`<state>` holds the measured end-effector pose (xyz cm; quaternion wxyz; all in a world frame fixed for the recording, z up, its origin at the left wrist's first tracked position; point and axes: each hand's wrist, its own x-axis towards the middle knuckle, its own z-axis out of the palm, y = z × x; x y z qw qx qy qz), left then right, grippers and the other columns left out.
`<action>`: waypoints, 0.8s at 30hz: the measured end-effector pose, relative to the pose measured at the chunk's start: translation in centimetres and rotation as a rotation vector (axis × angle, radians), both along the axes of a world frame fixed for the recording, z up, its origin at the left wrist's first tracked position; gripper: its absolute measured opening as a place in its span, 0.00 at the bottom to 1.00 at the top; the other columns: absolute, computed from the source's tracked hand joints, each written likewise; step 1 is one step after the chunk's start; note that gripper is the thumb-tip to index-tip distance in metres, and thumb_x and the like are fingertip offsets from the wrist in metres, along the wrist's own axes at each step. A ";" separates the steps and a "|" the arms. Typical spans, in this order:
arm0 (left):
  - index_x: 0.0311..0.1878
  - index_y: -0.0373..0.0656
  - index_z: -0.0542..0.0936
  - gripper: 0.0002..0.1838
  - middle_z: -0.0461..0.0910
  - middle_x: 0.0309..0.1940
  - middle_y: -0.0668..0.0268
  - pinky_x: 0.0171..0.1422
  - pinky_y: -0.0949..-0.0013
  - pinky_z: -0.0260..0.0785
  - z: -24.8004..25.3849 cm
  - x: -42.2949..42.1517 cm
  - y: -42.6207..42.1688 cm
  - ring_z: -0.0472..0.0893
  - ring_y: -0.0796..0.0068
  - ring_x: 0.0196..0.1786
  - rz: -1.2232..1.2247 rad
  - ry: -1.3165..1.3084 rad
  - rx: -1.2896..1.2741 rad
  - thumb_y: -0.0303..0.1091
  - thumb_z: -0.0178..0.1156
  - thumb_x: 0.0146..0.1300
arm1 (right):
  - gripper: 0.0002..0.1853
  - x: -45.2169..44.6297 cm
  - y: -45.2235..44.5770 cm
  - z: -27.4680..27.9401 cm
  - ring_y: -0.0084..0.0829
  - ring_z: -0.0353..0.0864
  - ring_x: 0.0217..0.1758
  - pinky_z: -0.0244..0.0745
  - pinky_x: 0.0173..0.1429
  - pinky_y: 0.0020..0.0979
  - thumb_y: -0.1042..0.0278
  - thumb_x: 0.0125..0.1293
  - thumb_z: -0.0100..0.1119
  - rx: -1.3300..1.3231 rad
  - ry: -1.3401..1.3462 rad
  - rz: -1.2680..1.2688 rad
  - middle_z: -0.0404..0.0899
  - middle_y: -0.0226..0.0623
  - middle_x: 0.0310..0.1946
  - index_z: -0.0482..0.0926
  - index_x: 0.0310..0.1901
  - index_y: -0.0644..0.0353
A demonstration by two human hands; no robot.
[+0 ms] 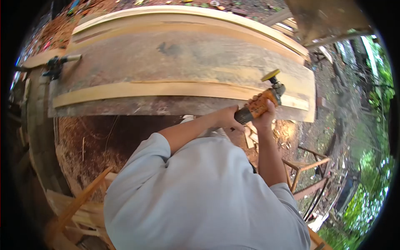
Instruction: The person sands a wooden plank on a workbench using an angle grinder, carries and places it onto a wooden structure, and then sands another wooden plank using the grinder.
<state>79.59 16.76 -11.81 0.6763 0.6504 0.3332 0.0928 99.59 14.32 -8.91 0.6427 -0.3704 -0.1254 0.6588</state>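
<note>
The angle grinder (259,105) is held over the near right part of the table (125,58), its yellow disc (271,75) tilted and apparently clear of the wood. The right hand (263,119) is closed around the orange body, fingers wrapped and thumb laid along the side. The left hand (230,117) is curled on the dark rear end; its fingers look closed on it, though their far side is hidden. Whether the disc is spinning cannot be told. In this report's judgement, good handling calls for both hands firm on the body, the disc kept away from forearms and shirt (200,187), an even, light touch wherever it meets wood, and footing kept off the loose scraps (250,136). Count: one grinder, one disc, two hands; one pale wooden strip (179,88) along the table's near side; one dark tool (54,67) at its left end, type unclear; at the far edge, at least one long board (187,11), exact number uncertain. Scraps on the ground are several, too jumbled to count.
</note>
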 end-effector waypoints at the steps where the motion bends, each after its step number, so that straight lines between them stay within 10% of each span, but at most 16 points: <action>1: 0.50 0.34 0.81 0.37 0.84 0.41 0.51 0.52 0.56 0.77 0.6 1.0 0.3 0.85 0.56 0.46 0.004 -0.080 0.126 0.52 0.82 0.45 | 0.16 0.4 0.2 0.2 0.42 0.85 0.46 0.83 0.50 0.48 0.57 0.67 0.65 0.018 0.043 0.009 0.83 0.41 0.40 0.78 0.49 0.57; 7: 0.52 0.33 0.80 0.27 0.74 0.62 0.41 0.61 0.49 0.76 -0.6 6.0 -0.7 0.81 0.39 0.52 -0.122 0.208 0.606 0.44 0.74 0.57 | 0.11 1.9 0.8 -5.3 0.30 0.82 0.33 0.78 0.33 0.35 0.76 0.59 0.67 -0.524 -0.751 -0.264 0.76 0.32 0.32 0.74 0.40 0.57; 11: 0.59 0.30 0.81 0.41 0.75 0.64 0.43 0.73 0.49 0.68 -3.2 4.3 2.7 0.77 0.39 0.64 -0.299 0.022 0.797 0.57 0.75 0.54 | 0.15 6.2 -1.8 -6.6 0.29 0.82 0.33 0.78 0.36 0.33 0.76 0.55 0.70 -0.582 -0.715 -0.240 0.79 0.32 0.33 0.77 0.43 0.59; 15: 0.60 0.33 0.82 0.42 0.63 0.76 0.45 0.82 0.43 0.54 -5.8 -2.4 6.5 0.59 0.42 0.80 -0.028 0.828 0.868 0.62 0.74 0.55 | 0.16 10.2 -4.3 -10.6 0.27 0.82 0.31 0.81 0.39 0.30 0.75 0.54 0.71 -0.509 -0.498 -0.477 0.82 0.32 0.33 0.78 0.45 0.60; 24: 0.54 0.29 0.83 0.33 0.69 0.70 0.42 0.75 0.44 0.61 -8.5 -8.2 13.6 0.68 0.43 0.70 -0.201 0.882 0.897 0.57 0.65 0.67 | 0.16 13.1 -3.9 -13.4 0.28 0.85 0.34 0.82 0.40 0.36 0.72 0.51 0.72 -0.826 -0.452 -0.216 0.83 0.36 0.33 0.81 0.43 0.58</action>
